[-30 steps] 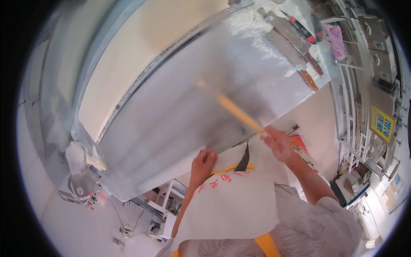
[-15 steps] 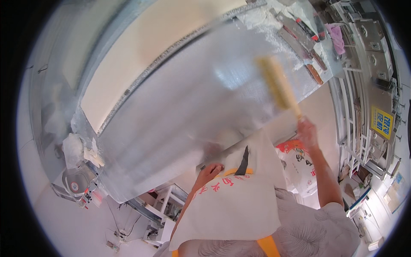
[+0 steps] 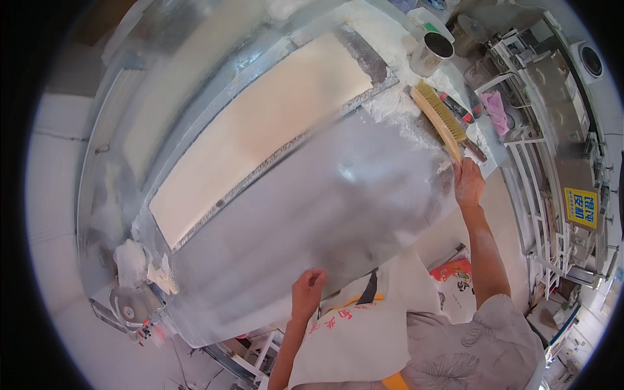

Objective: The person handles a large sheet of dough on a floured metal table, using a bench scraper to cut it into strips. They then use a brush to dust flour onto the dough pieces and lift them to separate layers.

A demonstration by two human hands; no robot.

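My right hand [image 3: 468,183] grips the handle end of a long wooden bench brush [image 3: 442,130] with yellowish bristles. The brush is over the right end of a grey metal worktop [image 3: 273,214], beside scattered flour [image 3: 396,107]. Near the worktop's front edge, my left hand [image 3: 307,294] is raised with its fingers curled in. Whatever it may hold is hidden. Across the far side lies a long, flat, pale sheet [image 3: 260,136] that looks like dough, with a floury dark border along it.
A metal canister [image 3: 431,53] stands at the far right corner, near red-and-black tools [image 3: 458,107] and a pink cloth [image 3: 495,112]. White bags [image 3: 131,262] sit at the left end by a round-topped device [image 3: 129,304]. A printed sack [image 3: 456,286] is below, by my right arm. Metal racks line the right.
The brush has swung up and right, from above the worktop's right part to the tools and flour. My left hand has risen from the apron toward the worktop edge. The view has shifted.
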